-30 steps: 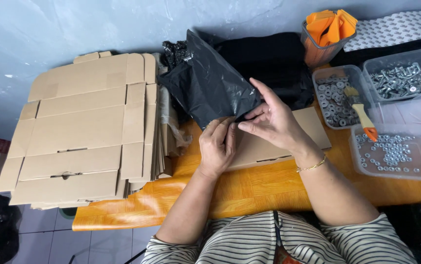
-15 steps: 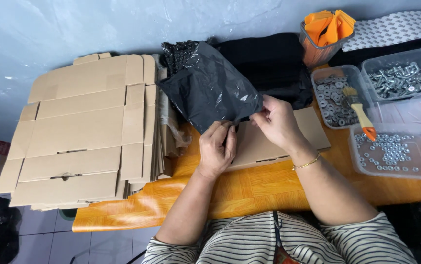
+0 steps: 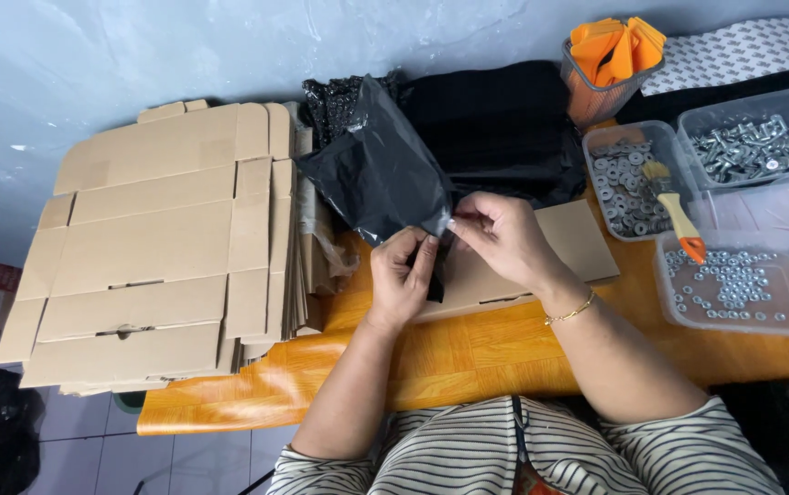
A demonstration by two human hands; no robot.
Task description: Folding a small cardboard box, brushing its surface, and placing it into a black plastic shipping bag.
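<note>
A black plastic bag (image 3: 378,174) is held up over the middle of the orange table (image 3: 468,353). My left hand (image 3: 401,275) pinches its lower edge from below. My right hand (image 3: 503,240) grips the same edge at the bag's right corner, fingers closed on the plastic. Under both hands lies a flat brown cardboard piece (image 3: 541,261). Behind the bag sits a pile of more black bags (image 3: 504,128).
A tall stack of flattened cardboard boxes (image 3: 156,247) fills the left side. On the right stand clear tubs of washers (image 3: 628,179), bolts (image 3: 747,147) and nuts (image 3: 734,284), a brush (image 3: 674,206) with an orange handle, and a cup of orange pieces (image 3: 610,55).
My right hand has slid down along the bag to its lower right corner, close to my left hand. The bag's lower edge is now folded in more tightly.
</note>
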